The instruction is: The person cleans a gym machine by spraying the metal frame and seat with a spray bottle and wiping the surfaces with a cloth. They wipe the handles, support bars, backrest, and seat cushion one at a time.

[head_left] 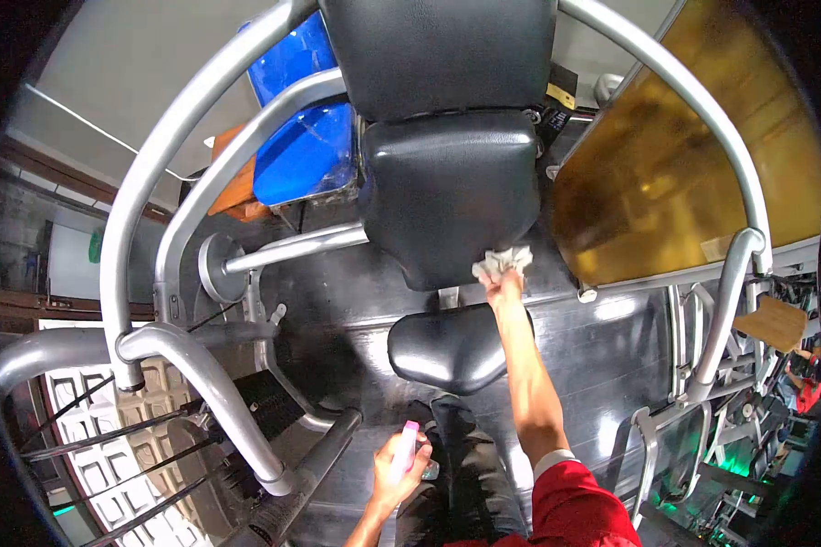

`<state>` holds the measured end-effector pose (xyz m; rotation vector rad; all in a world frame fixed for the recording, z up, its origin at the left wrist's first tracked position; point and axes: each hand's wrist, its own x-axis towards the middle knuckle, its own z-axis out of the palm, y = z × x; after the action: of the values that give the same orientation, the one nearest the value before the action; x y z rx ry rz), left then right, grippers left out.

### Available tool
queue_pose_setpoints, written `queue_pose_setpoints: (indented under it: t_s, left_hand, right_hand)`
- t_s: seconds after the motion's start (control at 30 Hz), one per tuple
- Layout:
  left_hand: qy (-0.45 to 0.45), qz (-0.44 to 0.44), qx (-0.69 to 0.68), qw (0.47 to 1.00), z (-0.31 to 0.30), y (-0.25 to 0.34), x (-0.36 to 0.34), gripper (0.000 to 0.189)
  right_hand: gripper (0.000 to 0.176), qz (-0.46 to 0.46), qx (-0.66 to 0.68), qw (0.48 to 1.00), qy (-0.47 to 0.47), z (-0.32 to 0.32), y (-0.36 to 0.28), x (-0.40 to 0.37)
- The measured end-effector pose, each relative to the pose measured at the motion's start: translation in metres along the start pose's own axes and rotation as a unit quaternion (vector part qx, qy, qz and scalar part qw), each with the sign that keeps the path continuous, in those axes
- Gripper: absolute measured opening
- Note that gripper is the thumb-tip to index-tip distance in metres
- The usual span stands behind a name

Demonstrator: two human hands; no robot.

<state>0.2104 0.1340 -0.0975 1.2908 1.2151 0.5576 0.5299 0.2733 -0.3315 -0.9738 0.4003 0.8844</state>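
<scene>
My right hand (506,287) is closed on a crumpled whitish cloth (502,263). It is stretched forward to the lower right edge of a black padded seat (452,191), and the cloth appears to touch that edge. In my left hand (398,469), low in the view, is a spray bottle (406,448) with a pink top, its lower part hidden by my fingers. Above the seat rises a black backrest (438,55). A smaller black pad (447,348) sits nearer to me, partly behind my right forearm.
Curved silver tubes (132,219) of the exercise machine arch around both sides. A blue chair (306,155) stands behind the frame at left, and a golden-brown panel (693,173) at right. Weight machines and a person in red (807,392) show at far right.
</scene>
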Motion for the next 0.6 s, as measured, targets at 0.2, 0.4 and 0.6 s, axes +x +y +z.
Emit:
queue_pose_setpoints:
  t_s: [0.2, 0.4, 0.6]
  left_hand:
    - [-0.002, 0.000, -0.020, 1.000, 0.003, 0.000, -0.001, 0.012]
    - [-0.007, -0.006, -0.029, 1.000, 0.011, 0.009, 0.003, 0.012]
    - [-0.016, 0.019, 0.003, 1.000, 0.015, 0.013, 0.010, 0.013]
  right_hand:
    - [0.040, -0.422, -0.130, 0.892, -0.093, 0.134, -0.080, -0.099]
    - [0.046, -0.692, -0.541, 0.474, -0.064, 0.171, -0.095, -0.089]
    - [0.062, -0.535, -0.477, 0.698, 0.000, 0.056, -0.051, -0.048]
